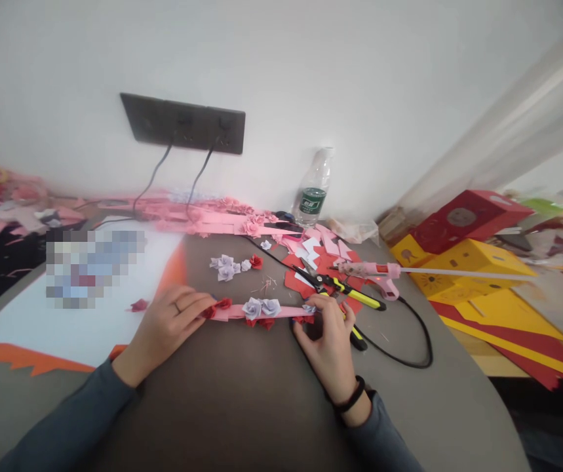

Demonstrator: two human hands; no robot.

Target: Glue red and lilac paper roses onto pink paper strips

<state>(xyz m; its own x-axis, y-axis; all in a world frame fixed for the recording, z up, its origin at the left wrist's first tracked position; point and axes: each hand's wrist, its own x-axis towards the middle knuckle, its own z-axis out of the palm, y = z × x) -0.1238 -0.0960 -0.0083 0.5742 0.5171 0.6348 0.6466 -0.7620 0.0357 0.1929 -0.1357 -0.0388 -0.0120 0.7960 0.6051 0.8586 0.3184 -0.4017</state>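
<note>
A pink paper strip decorated with red and pale lilac paper roses stretches between my hands, just above the grey table. My left hand is closed on its left end, beside a red rose. At the other end, my right hand pinches the strip near a lilac rose and a red one, with fingers curled around them. Beyond the strip lie loose lilac paper roses and a small red rose. Part of each end is hidden by my fingers.
A pink glue gun with a long glue stick and black cord lies at right, by yellow-black pliers and red paper scraps. Behind stand a water bottle and more pink strips. White paper lies left; red and yellow boxes right.
</note>
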